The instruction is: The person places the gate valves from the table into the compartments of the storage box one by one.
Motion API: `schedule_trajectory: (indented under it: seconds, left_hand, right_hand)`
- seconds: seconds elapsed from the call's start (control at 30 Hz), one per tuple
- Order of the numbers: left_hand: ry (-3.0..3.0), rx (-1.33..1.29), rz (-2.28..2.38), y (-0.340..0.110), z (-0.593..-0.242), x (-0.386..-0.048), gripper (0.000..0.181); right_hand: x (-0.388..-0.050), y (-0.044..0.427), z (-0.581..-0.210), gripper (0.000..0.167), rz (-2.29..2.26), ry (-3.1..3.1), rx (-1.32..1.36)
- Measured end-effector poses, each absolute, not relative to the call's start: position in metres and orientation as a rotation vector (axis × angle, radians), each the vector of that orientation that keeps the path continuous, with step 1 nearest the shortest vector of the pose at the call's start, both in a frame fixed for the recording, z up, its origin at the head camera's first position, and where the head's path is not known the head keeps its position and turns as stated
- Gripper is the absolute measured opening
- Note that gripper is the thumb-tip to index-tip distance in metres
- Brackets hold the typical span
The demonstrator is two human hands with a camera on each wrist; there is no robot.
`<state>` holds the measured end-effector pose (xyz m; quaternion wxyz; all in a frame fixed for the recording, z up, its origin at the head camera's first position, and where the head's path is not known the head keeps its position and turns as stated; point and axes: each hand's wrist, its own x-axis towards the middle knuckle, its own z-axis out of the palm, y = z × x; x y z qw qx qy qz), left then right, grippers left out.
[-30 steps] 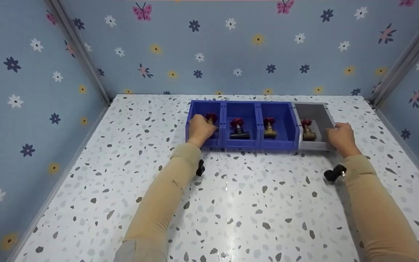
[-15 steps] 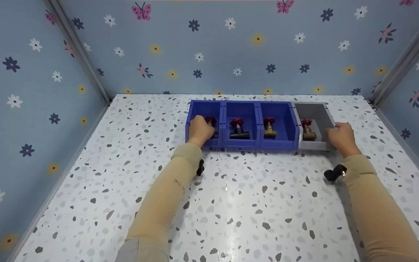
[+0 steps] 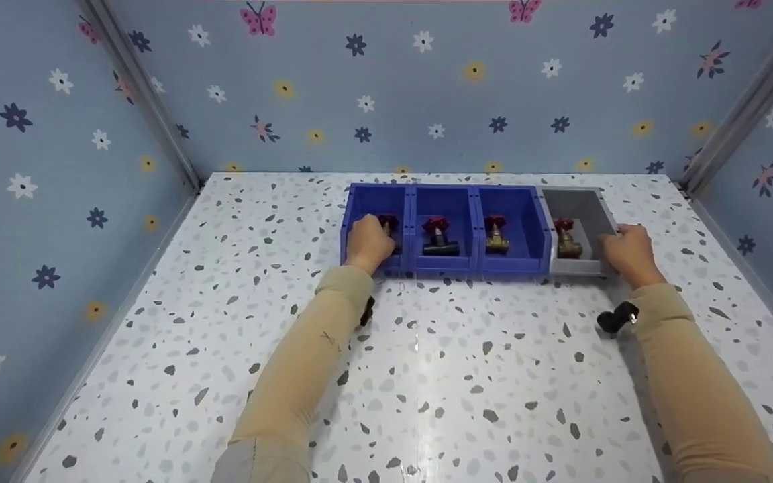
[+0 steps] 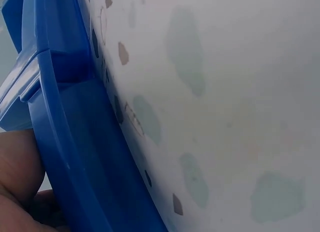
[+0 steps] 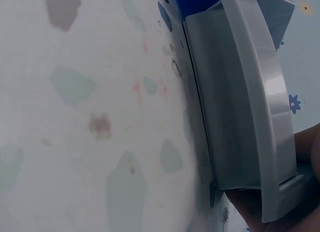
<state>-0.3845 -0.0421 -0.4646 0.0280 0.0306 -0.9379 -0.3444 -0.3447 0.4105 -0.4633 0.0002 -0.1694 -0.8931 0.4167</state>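
Note:
Four-sided storage bins stand side by side in a row on the table. My left hand (image 3: 369,243) grips the left wall of the leftmost blue bin (image 3: 380,194); its fingers (image 4: 17,164) show behind the blue front in the left wrist view. A red-handled valve (image 3: 387,223) in that bin is partly hidden by the hand. At the other end, my right hand (image 3: 630,255) holds the right wall of the grey bin (image 3: 584,267), with a brass valve (image 3: 568,245) inside. The right wrist view shows fingers (image 5: 247,207) round the grey bin's lower corner.
Between them are a middle blue bin (image 3: 445,264) with a dark, red-handled valve (image 3: 440,245) and another blue bin (image 3: 522,264) with a brass valve (image 3: 496,240). Patterned wall panels (image 3: 427,87) enclose the speckled table (image 3: 467,376) at the back and sides.
My left hand has shifted very slightly, its thumb side drawing back left, so more of the valve there shows. The bins and my right hand hold their places; the head view tilts a little.

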Motion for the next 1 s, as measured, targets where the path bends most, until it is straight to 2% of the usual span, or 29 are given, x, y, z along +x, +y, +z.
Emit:
schedule_trajectory:
  seconds: [0.33, 0.73, 0.83, 1.0]
  left_hand:
    - [-2.899, 0.020, -0.977, -0.043, -0.464, -0.380, 0.045]
    - [-2.889, 0.010, -1.001, -0.048, -0.464, -0.376, 0.041]
    - [-2.887, -0.007, -1.042, -0.051, -0.464, -0.380, 0.041]
    - [-2.852, -0.046, -1.106, -0.063, -0.488, -0.404, 0.037]
  right_hand:
    - [-0.345, 0.413, -0.464, 0.054, 1.268, -2.800, -0.528]
    - [-0.345, 0.410, -0.464, 0.057, 1.288, -2.808, -0.556]
    - [-0.344, 0.411, -0.463, 0.056, 1.299, -2.809, -0.558]
    - [-0.345, 0.410, -0.462, 0.056, 1.348, -2.799, -0.551]
